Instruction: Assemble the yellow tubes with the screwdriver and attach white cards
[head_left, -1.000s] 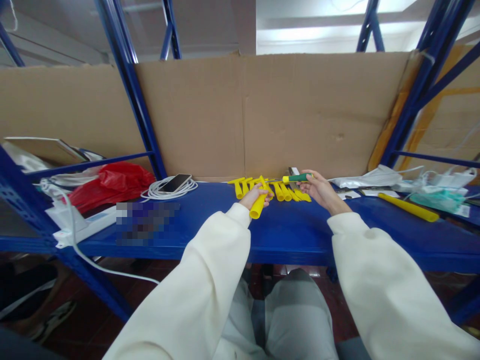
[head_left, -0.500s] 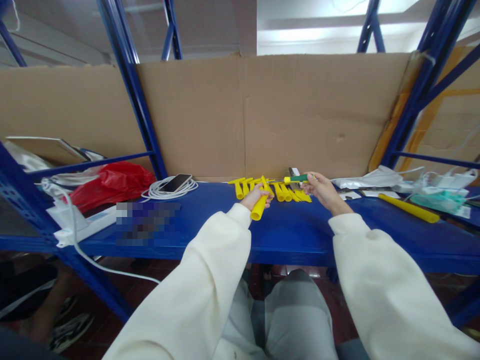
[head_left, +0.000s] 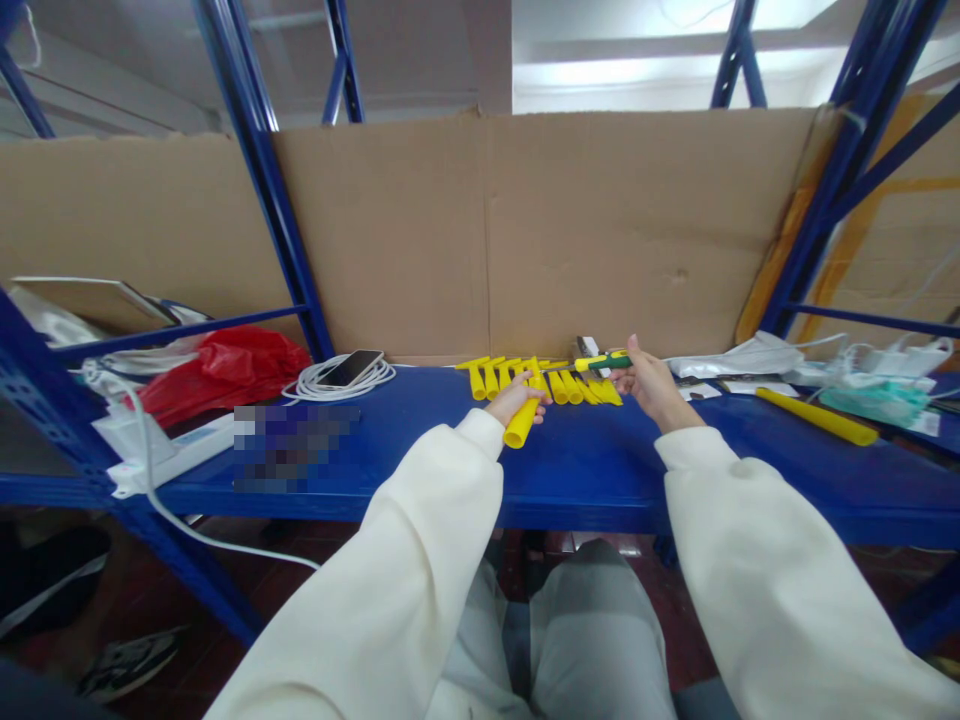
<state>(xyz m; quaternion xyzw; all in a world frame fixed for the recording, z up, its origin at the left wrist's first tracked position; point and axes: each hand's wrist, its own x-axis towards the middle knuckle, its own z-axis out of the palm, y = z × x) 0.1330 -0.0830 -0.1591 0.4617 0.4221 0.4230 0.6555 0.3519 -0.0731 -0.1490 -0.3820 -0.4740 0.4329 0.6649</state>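
Evidently, my left hand (head_left: 515, 399) clasped a hollow yellow T-shaped handle (head_left: 523, 424) over the blue shelf (head_left: 592, 480), mouth towards six o'clock — probably to brace it against the green-and-yellow screwdriver (head_left: 600, 363) my right hand (head_left: 646, 382) held at two o'clock, shaft pointing towards nine.

The blue shelf (head_left: 600, 470) carries a row of yellow pieces (head_left: 561, 389) near its back. On the left there lie a white cable coil (head_left: 380, 374) and a power strip (head_left: 196, 447). On the right lies one long yellow object (head_left: 817, 416).
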